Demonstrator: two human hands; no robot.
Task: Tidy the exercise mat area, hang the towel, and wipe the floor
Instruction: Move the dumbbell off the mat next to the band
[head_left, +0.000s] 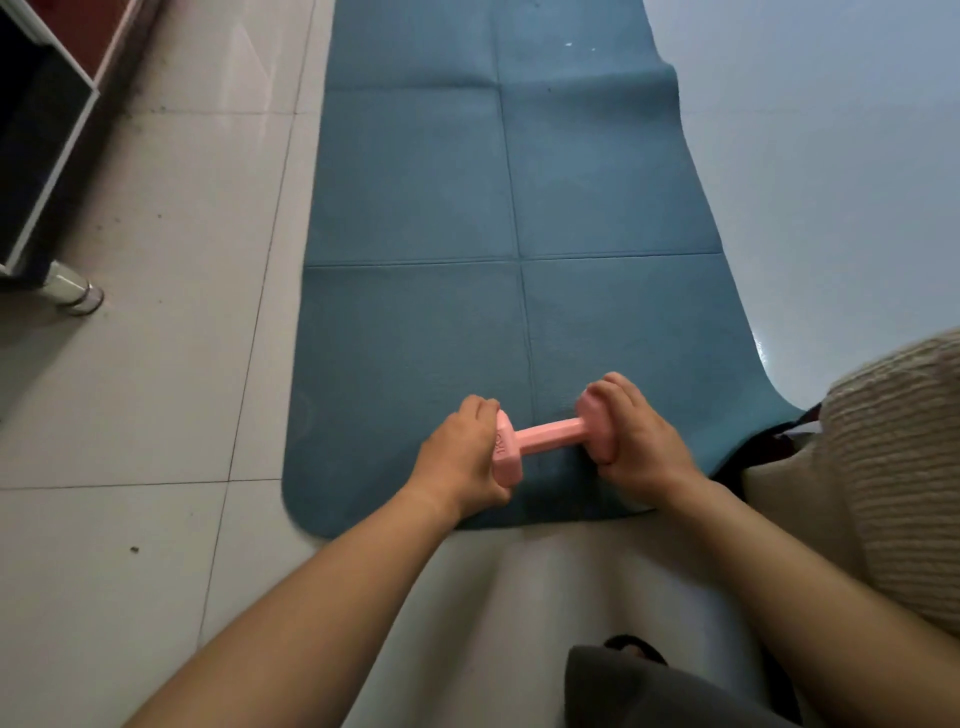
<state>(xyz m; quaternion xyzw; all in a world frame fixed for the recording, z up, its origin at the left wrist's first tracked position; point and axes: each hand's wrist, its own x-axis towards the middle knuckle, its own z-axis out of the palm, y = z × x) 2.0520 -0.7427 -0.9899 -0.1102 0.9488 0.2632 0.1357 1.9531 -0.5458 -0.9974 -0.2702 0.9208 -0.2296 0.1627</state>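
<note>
Nearest me, my left hand (460, 457) wraps the left head of a pink dumbbell (548, 436) and my right hand (636, 434) cups the right head. Its long axis runs left to right, right end slightly farther. Raised lettering marks the left head, too blurred to read. It sits at the near end of the blue exercise mat (467, 208), stretching far over tiled floor (156, 415).

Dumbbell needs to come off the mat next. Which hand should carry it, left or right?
Left, probably. Both hands grip the pink dumbbell by its ends on the blue mat. The left hand is beside open tile floor; the right hand is hemmed in by the knitted cushion.
</note>
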